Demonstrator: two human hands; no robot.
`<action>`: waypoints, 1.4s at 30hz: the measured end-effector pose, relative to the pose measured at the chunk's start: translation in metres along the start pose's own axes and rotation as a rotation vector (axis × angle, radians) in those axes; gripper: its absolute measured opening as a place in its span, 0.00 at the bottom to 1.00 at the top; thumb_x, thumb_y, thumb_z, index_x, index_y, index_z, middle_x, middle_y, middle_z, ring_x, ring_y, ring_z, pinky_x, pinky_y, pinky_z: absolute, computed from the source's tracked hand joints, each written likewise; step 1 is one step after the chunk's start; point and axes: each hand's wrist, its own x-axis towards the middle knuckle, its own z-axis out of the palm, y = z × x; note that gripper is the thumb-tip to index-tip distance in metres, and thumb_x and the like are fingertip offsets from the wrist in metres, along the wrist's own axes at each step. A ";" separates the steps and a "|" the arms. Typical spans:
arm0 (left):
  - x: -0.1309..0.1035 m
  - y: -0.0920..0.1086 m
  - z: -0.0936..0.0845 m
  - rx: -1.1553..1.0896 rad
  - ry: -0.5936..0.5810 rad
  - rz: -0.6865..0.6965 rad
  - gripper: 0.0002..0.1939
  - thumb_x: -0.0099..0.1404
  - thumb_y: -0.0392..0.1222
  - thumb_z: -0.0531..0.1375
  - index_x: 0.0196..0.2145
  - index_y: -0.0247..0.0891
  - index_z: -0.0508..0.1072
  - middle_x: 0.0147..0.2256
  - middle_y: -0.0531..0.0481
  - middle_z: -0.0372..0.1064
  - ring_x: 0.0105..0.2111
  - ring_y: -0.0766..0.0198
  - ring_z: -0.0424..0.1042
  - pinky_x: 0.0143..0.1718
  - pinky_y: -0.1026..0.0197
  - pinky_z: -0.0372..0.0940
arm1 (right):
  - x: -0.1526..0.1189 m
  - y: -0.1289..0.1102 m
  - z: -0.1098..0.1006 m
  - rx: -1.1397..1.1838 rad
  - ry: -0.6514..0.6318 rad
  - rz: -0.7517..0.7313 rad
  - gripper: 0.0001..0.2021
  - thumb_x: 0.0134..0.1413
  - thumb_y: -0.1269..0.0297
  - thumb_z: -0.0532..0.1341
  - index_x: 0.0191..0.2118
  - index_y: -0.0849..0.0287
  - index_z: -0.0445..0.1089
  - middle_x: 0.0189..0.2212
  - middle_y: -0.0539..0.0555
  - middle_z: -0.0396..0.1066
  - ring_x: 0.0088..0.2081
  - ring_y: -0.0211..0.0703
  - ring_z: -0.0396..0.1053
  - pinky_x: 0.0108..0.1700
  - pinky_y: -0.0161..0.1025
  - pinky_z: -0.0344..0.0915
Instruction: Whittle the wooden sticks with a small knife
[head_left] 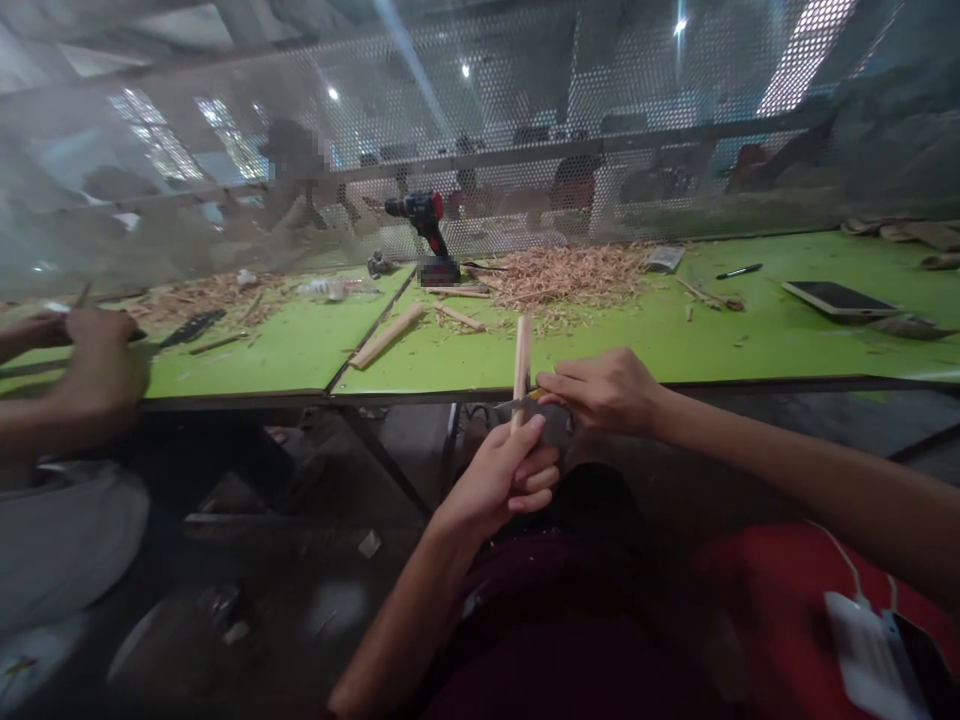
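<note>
My left hand (504, 475) is closed around the lower end of a pale wooden stick (522, 350), which points up and away from me over the table's front edge. In my right hand (611, 388) is a knife (534, 394) with a yellowish handle. Its blade lies across the stick just above my left thumb, touching the wood or very close to it. The stick's lower end is hidden inside my left fist.
A cordless drill (426, 235) stands on the green table (787, 345) beside a heap of wood shavings (570, 278). A wooden piece (386, 337), a pen (739, 271) and a phone (838, 299) lie around. At left, a co-worker's hands (105, 355) work. A perforated screen (510, 120) stands behind.
</note>
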 end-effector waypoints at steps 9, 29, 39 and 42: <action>-0.012 -0.008 -0.006 -0.017 -0.018 -0.084 0.34 0.63 0.62 0.76 0.30 0.42 0.56 0.19 0.66 0.46 0.18 0.77 0.37 0.14 0.76 0.42 | 0.003 0.068 0.020 0.018 -0.135 0.379 0.17 0.79 0.56 0.61 0.49 0.57 0.87 0.39 0.53 0.85 0.31 0.36 0.68 0.32 0.38 0.45; -0.003 0.000 0.005 -0.113 -0.071 -0.117 0.30 0.59 0.58 0.79 0.34 0.41 0.63 0.18 0.66 0.47 0.18 0.76 0.35 0.13 0.74 0.36 | -0.016 -0.040 -0.015 0.235 -0.075 0.263 0.18 0.80 0.55 0.56 0.53 0.51 0.85 0.32 0.52 0.82 0.31 0.44 0.77 0.30 0.39 0.61; -0.006 -0.003 0.001 -0.056 -0.034 -0.077 0.30 0.61 0.63 0.77 0.36 0.42 0.64 0.18 0.68 0.47 0.17 0.76 0.34 0.14 0.74 0.39 | -0.008 -0.014 -0.007 0.001 0.049 -0.001 0.24 0.84 0.56 0.51 0.45 0.59 0.83 0.25 0.51 0.75 0.26 0.40 0.66 0.28 0.42 0.48; -0.007 -0.001 -0.002 -0.067 -0.063 -0.093 0.31 0.62 0.62 0.77 0.33 0.42 0.61 0.18 0.67 0.47 0.17 0.76 0.34 0.13 0.75 0.39 | -0.007 -0.002 -0.005 -0.041 0.033 -0.010 0.24 0.84 0.55 0.51 0.45 0.56 0.83 0.25 0.51 0.75 0.26 0.40 0.64 0.29 0.42 0.46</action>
